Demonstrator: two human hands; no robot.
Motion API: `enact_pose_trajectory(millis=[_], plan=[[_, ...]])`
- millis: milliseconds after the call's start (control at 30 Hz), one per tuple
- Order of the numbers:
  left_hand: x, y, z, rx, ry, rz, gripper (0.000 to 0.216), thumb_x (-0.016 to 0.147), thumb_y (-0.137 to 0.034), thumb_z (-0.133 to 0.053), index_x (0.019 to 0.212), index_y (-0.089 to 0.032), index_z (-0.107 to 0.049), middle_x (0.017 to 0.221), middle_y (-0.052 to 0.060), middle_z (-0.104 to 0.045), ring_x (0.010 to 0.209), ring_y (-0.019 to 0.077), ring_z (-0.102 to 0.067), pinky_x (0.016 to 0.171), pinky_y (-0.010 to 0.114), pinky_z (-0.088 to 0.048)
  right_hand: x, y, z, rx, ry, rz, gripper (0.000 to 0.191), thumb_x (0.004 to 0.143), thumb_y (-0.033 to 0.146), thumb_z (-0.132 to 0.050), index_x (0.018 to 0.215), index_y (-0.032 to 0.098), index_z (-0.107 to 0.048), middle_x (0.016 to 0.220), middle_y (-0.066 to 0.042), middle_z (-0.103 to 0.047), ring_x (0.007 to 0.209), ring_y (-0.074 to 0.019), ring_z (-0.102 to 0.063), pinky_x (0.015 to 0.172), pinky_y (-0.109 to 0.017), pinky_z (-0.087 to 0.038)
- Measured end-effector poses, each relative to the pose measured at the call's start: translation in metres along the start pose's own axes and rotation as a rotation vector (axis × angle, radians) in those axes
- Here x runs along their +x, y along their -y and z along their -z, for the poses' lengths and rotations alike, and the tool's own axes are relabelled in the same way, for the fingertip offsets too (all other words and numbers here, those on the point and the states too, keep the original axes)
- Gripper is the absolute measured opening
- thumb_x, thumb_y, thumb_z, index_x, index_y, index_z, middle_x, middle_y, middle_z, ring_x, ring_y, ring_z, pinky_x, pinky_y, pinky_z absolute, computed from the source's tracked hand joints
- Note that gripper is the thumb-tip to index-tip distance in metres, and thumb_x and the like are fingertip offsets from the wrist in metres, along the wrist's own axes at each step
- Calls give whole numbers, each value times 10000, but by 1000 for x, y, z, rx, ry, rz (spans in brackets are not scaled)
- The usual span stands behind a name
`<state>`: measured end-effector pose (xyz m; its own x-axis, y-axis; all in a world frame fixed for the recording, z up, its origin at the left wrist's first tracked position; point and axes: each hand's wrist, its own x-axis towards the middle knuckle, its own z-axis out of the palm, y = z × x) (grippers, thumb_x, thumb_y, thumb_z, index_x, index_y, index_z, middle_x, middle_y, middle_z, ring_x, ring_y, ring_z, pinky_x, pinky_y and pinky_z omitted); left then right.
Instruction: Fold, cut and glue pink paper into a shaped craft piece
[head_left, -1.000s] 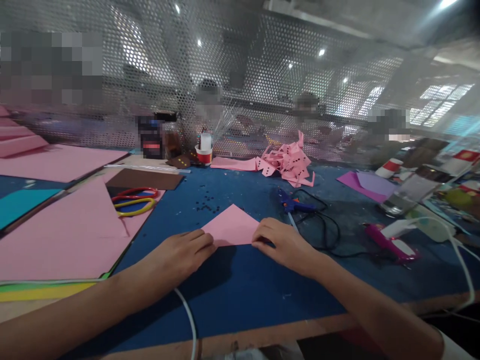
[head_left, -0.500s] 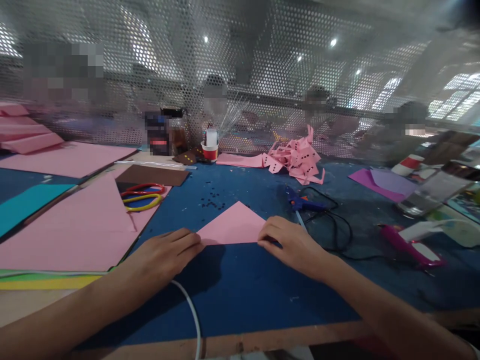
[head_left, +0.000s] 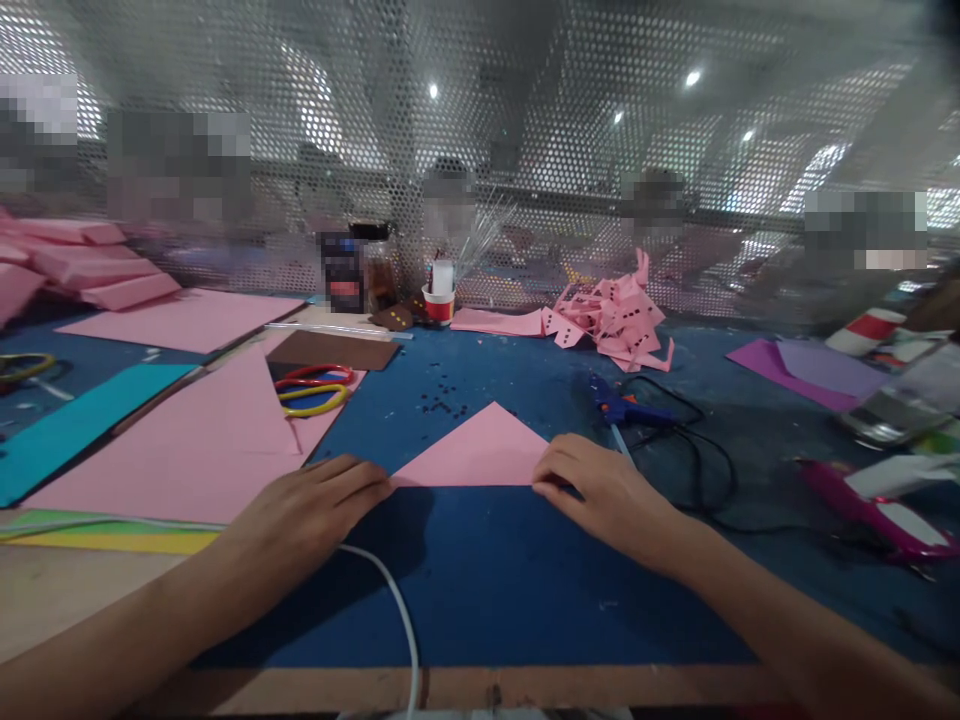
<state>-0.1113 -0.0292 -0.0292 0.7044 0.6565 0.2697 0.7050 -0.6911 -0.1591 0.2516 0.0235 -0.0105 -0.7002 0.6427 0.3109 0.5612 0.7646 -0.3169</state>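
A pink paper triangle (head_left: 476, 455) lies on the blue table mat with its point facing away from me and its long straight edge towards me. My left hand (head_left: 319, 510) has its fingertips pressed together at the left corner. At the right corner, my right hand (head_left: 600, 490) pinches the paper between thumb and fingers, covering that tip. Both thumbs are partly hidden.
Left are pink sheets (head_left: 172, 470), red- and yellow-handled scissors (head_left: 315, 400) and a teal strip (head_left: 90, 425). Beyond my right hand sit a blue glue gun (head_left: 622, 405) with black cable and a magenta tool (head_left: 870, 505). Dotted pink cutouts (head_left: 615, 320) lie behind. A white cable (head_left: 397, 590) crosses the front edge.
My left fingers have slid outward along the paper to its left corner, so more of the triangle shows. The right hand keeps its pinch. The whole view has turned slightly left.
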Motion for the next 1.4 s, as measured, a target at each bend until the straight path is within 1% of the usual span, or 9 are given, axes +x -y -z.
enact_pose_trajectory(millis=[100,267,567,733,867,1000,1133,1233,1400], plan=[[-3,1,-1,-4,-35,15,361,983,-84,-384,1207,-193,-646,1084,69,-674,990,202,-623,856,321,-536,0,-1,-1,0,3,-3,73,957,149,-594,937,185,-654,972,-56,-669,946,-199,-611,840,-334,-478],[-2,-2,1,12,4,50,337,981,-65,-407,1185,-180,-648,1085,74,-683,994,208,-627,879,340,-536,-1,-2,-1,17,-4,1,85,962,156,-584,937,195,-656,961,-55,-670,928,-198,-614,828,-344,-488],[-11,1,10,54,-17,65,349,989,-71,-382,1166,-179,-663,1062,74,-690,994,208,-636,874,342,-528,0,-2,0,28,8,-12,92,958,143,-582,927,191,-655,958,-57,-668,924,-201,-615,816,-341,-482],[14,-14,20,53,-87,79,274,1019,-127,-409,1095,-151,-671,1065,89,-680,984,213,-608,874,365,-503,0,-2,-1,6,16,-11,72,963,152,-588,948,182,-651,961,-50,-663,920,-190,-610,803,-321,-467],[48,-27,17,-52,-42,-21,241,1029,-159,-428,1093,-178,-659,1033,78,-672,943,200,-601,845,347,-497,3,-2,-2,-116,20,42,90,981,178,-573,943,169,-654,942,-59,-666,893,-191,-607,780,-314,-448],[71,-30,8,-6,58,-126,209,986,-100,-461,957,-159,-660,920,72,-652,836,209,-597,750,344,-506,7,3,-1,-402,80,174,150,1003,199,-534,925,159,-657,905,-72,-664,831,-210,-583,707,-346,-393],[75,-26,0,12,51,-133,206,981,-91,-466,927,-159,-653,888,65,-632,794,201,-589,704,330,-490,10,6,-1,-564,106,254,133,986,174,-549,878,172,-629,854,-63,-640,780,-215,-543,651,-364,-334],[73,-24,-3,-17,-6,-129,216,1002,-116,-448,960,-164,-655,900,60,-633,818,190,-593,722,313,-479,10,4,-4,-577,87,267,122,976,171,-559,872,173,-623,845,-61,-635,782,-211,-539,647,-363,-323],[75,-24,-6,-98,-87,-83,234,1031,-207,-441,919,-178,-644,884,40,-637,809,172,-592,729,298,-463,10,-2,-10,-564,-1,247,158,979,178,-531,851,170,-624,827,-50,-636,775,-201,-545,661,-363,-325]])
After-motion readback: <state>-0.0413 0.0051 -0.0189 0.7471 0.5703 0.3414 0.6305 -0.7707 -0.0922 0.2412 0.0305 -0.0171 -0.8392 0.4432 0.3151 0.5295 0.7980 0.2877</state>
